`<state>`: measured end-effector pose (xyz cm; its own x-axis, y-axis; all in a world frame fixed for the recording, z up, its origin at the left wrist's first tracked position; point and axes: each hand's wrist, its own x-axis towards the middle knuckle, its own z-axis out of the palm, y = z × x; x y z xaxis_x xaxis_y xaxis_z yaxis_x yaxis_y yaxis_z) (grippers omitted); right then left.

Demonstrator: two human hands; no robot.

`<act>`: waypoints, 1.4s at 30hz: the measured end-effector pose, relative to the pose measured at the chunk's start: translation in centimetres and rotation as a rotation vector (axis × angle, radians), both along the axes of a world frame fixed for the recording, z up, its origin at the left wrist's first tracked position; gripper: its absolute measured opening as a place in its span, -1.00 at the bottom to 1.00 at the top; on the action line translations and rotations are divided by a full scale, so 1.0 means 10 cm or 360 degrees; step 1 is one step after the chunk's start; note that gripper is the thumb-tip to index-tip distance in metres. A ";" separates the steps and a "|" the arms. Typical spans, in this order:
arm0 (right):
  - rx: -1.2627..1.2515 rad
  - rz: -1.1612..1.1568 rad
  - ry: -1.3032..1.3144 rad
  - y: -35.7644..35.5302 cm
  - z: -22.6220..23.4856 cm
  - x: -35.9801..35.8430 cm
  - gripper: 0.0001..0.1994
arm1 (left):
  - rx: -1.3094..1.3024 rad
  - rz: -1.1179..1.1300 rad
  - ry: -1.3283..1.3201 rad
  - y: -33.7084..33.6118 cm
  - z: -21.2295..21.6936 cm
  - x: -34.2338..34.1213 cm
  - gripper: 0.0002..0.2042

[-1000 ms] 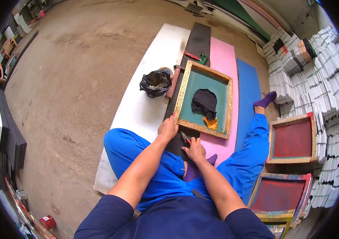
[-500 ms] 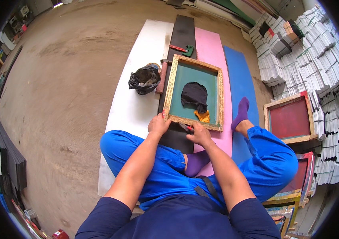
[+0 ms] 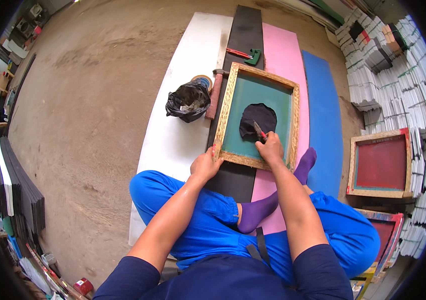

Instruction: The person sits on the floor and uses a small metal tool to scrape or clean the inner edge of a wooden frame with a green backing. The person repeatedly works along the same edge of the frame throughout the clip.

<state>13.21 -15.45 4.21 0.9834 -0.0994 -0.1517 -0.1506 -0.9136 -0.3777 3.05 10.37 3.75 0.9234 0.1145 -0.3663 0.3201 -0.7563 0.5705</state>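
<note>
A wooden frame with green mesh (image 3: 233,139), like a printing screen, lies before my crossed legs. My left hand (image 3: 206,164) is closed on its near left corner, thumb on the wood. My right hand (image 3: 272,149) reaches over the near side of the frame, wrapped round a pair of pliers (image 3: 260,130) with red on the handles. The pliers' dark jaws point away from me, over a black cloth (image 3: 262,114) on the mesh. Whether the jaws touch the cloth, I cannot tell.
Left of the frame are a hammer (image 3: 214,96), a black plastic bag (image 3: 188,101) and a tape roll (image 3: 203,81). Beyond it lies a green and red tool (image 3: 253,56). White stacks (image 3: 390,75) and a red-mesh frame (image 3: 380,162) stand on the right.
My right hand has moved the pliers from the frame's near edge up over the black cloth. The yellow cloth there is no longer visible. My left hand stays at the corner.
</note>
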 end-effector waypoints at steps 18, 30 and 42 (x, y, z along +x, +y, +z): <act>0.0596 0.0530 -0.0056 0.12 0.09 -0.32 -0.67 | 0.0045 -0.0432 0.0090 0.24 -0.02 0.59 -0.27; 0.0131 0.0687 -0.0054 0.02 -0.12 -0.31 -0.78 | -0.0037 -0.0379 0.0004 0.30 -0.09 0.73 -0.23; 0.0090 0.0578 -0.0201 0.28 -0.14 -0.67 -0.75 | -0.0046 -0.0393 -0.0130 0.43 -0.31 0.71 -0.29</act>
<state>6.53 -12.64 2.83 0.9643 0.2637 -0.0224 0.2298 -0.8762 -0.4236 10.17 14.64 0.69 0.9488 -0.1274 -0.2889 0.0797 -0.7887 0.6096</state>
